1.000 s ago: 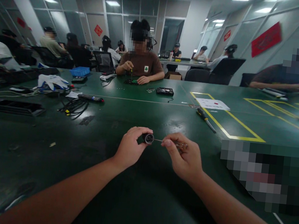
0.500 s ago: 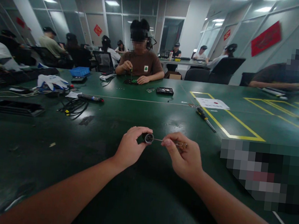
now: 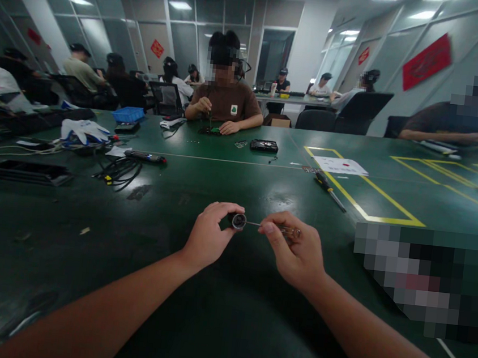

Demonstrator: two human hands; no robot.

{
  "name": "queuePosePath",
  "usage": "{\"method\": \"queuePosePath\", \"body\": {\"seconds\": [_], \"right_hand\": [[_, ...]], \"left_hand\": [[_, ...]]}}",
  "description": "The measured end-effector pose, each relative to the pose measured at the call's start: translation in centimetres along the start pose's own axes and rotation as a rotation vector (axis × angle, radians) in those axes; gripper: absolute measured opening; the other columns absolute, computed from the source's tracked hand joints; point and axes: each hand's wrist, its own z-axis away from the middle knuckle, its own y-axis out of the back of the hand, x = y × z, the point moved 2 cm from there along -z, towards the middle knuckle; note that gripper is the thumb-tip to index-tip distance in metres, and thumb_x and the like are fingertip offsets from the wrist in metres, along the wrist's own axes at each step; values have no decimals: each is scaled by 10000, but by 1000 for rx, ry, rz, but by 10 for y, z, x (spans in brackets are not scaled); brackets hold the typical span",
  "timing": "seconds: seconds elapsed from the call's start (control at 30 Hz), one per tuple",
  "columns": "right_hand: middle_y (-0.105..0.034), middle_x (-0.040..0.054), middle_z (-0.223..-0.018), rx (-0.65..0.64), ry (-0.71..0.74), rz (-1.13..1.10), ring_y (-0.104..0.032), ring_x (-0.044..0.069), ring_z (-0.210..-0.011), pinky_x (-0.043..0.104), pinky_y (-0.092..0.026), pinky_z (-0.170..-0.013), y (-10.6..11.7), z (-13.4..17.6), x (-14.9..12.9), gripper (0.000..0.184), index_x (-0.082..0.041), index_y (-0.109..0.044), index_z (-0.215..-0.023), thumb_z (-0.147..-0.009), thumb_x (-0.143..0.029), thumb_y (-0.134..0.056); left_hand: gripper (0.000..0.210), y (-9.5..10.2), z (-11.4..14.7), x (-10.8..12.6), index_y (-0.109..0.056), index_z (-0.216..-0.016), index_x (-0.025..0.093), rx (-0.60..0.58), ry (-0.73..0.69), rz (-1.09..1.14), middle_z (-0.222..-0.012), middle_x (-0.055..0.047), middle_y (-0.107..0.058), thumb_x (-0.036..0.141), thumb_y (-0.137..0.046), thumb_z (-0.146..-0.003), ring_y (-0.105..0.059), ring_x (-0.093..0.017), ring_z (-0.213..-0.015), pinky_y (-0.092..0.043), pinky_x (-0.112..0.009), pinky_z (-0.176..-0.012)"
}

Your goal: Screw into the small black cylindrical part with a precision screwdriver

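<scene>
Between the thumb and fingers of my left hand (image 3: 211, 230) is a small dark round part (image 3: 238, 221) with a pale metallic rim, its open end facing me. My right hand (image 3: 294, 247) grips a screwdriver (image 3: 291, 232) by its translucent amber handle. The thin shaft points left and its tip meets the right side of the rim; whether it goes inside I cannot tell. Both hands are held over the green table (image 3: 225, 314).
A yellow-and-black screwdriver (image 3: 330, 191) lies ahead on the right, beside yellow tape and a white sheet (image 3: 340, 166). Black cables (image 3: 122, 172), white gloves (image 3: 84, 132) and a blue basket (image 3: 128, 114) are at left. Opposite, a person (image 3: 225, 101) works near a black case (image 3: 264, 146).
Hardly anything differs. Both hands keep their hold on the round part and the screwdriver, and the whole view has shifted very slightly.
</scene>
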Motion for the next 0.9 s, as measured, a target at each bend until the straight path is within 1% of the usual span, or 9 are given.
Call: {"method": "queuePosePath", "body": {"seconds": [0.23,0.6,0.8,0.9], "right_hand": [[-687,13,-664,-1,-25,-5,-608,139,-547,268,-449,-559,0,0,-1,221,-194,-679,-853,-999,-321,-571],[-683,9,-676,-3,-15,-6,-605,139,-559,266,-437,-563,-1,0,0,220,-195,-681,-852,-998,-321,-574],[-682,10,-682,-3,-13,-6,-610,139,-571,266,-434,-565,0,0,0,222,-190,-681,-847,-998,-316,-578],[-683,9,-679,0,-22,-8,-607,141,-568,268,-430,-558,0,0,1,229,-194,-684,-850,-1000,-326,-573]], "left_hand": [[345,0,0,-1,-715,-1095,247,-4,3,-8,-1136,-35,-752,50,-756,-815,-692,-232,-1096,-543,-464,-1010],[360,0,0,-1,-717,-1075,239,8,-2,-2,-1118,-29,-755,24,-772,-792,-694,-220,-1072,-545,-431,-990],[344,0,0,-1,-717,-1078,245,0,1,-4,-1126,-33,-754,40,-761,-806,-696,-227,-1081,-543,-456,-1005],[346,0,1,-1,-716,-1082,247,0,0,1,-1128,-33,-753,36,-754,-810,-696,-224,-1079,-546,-451,-998]]}}
